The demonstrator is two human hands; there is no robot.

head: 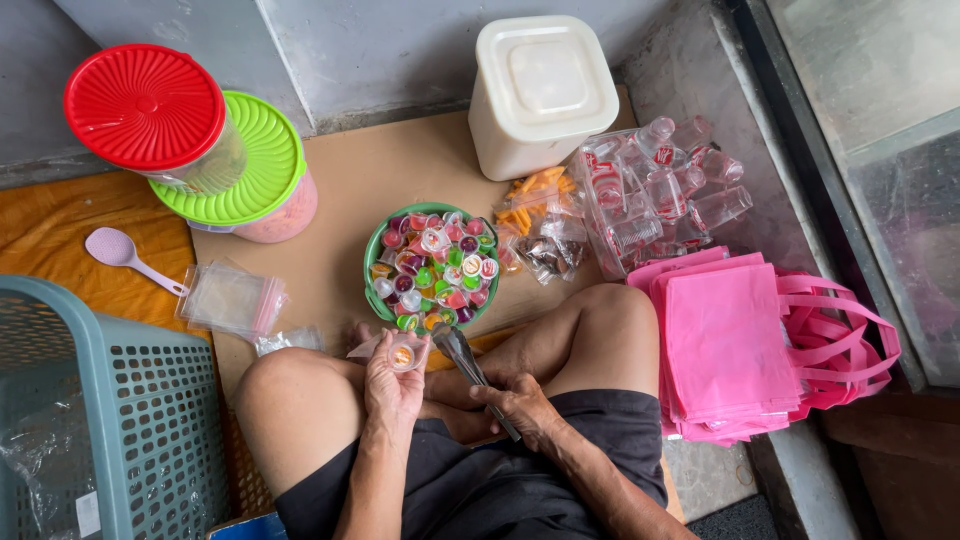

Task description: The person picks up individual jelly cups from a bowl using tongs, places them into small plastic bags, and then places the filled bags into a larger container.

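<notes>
Left hand [393, 385] holds a small jelly cup [403, 353] in a clear bag, right hand [520, 405] grips metal tongs [468, 368]. Green bowl [372, 262] w/ colourful jelly cups just ahead, pink bags [730, 345] stacked on the right.

Floor: bare grey concrete [400, 50] along top, w/ a raised ridge running diagonally across it. Brown cardboard sheet [330, 200] laid flat over centre of floor. Orange mat [60, 235] at left, partly under cardboard edge. Right side: dark metal window/door frame [800, 130] running diagonally, glass pane [880, 70] beyond it, reflective, slightly dusty. Concrete strip betw. cardboard and frame is mottled grey. Dark patch of floor at bottom right corner, detail unclear. Light: soft daylight, even, no hard shadows; brightest nr the glass.
</notes>
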